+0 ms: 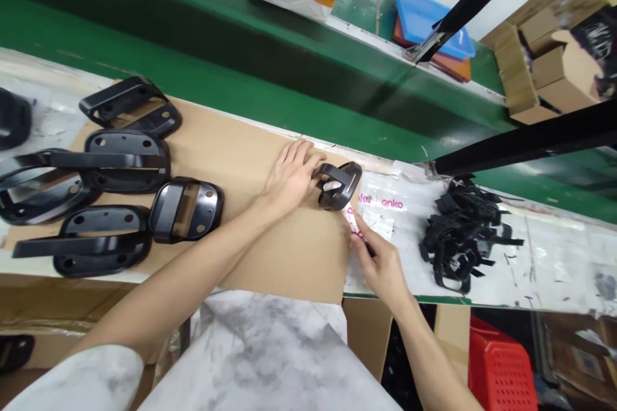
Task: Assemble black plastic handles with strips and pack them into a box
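My left hand (295, 173) lies over the brown cardboard (294, 250), its fingers closed on the near end of a black plastic bracket (348, 187). The bracket is tilted up, with a looped bar and an oval base. From the lower right my right hand (383, 263) grips a slim tool (353, 221) with a white-and-pink patterned shaft. Its upper end meets the bracket's lower edge; the tip is hidden there, and I cannot tell its exact kind.
Several similar black brackets (186, 209) lie at the left. A heap of black plastic scraps (460, 231) sits on the white sheeting (549, 263) at the right. Behind runs a green ledge (231, 90) with a blue tray (424, 19). A red basket (504, 366) stands below.
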`<state>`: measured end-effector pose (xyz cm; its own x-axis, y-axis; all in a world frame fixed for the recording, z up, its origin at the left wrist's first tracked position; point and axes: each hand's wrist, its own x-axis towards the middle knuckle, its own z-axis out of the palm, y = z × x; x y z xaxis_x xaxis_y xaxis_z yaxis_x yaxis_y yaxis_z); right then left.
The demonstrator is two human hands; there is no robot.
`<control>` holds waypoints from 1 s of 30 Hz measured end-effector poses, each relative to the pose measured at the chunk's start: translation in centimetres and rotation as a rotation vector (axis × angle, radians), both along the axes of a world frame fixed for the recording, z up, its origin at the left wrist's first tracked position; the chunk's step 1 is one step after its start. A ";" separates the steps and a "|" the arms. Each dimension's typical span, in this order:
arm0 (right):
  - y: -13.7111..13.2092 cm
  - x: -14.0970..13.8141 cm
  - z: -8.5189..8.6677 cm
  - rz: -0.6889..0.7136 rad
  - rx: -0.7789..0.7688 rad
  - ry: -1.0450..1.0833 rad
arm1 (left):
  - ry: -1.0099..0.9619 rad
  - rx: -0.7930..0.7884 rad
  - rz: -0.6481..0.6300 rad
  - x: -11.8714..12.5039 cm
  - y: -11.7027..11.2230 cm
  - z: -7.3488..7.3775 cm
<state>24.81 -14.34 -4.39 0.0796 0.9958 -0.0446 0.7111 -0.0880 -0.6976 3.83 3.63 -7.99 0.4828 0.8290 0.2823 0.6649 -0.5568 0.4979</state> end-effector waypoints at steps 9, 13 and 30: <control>0.1 -0.2 -0.2 -0.018 0.059 -0.011 | 0.002 0.012 -0.015 0.0 0.2 0.0; 0.0 -0.2 -0.2 -0.009 0.042 -0.035 | 0.004 0.005 -0.011 0.0 0.2 0.1; 0.8 0.1 0.4 -0.022 -0.009 0.003 | 0.001 0.003 -0.015 0.1 0.1 -0.2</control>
